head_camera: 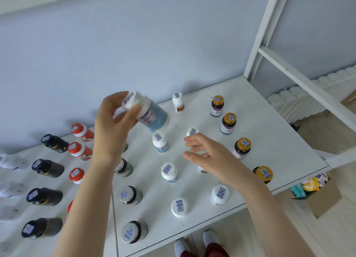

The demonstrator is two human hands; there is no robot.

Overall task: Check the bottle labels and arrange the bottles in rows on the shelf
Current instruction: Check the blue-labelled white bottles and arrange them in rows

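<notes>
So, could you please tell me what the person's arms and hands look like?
Both are bare. The left hand and right hand wear no gloves, and no rings, watch or bracelet show. No sleeves are visible either: both arms are uncovered right down to the frame's lower edge.

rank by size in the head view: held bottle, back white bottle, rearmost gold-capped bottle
1. held bottle in the left hand, up nearer the camera
2. back white bottle and rearmost gold-capped bottle: about alike
</notes>
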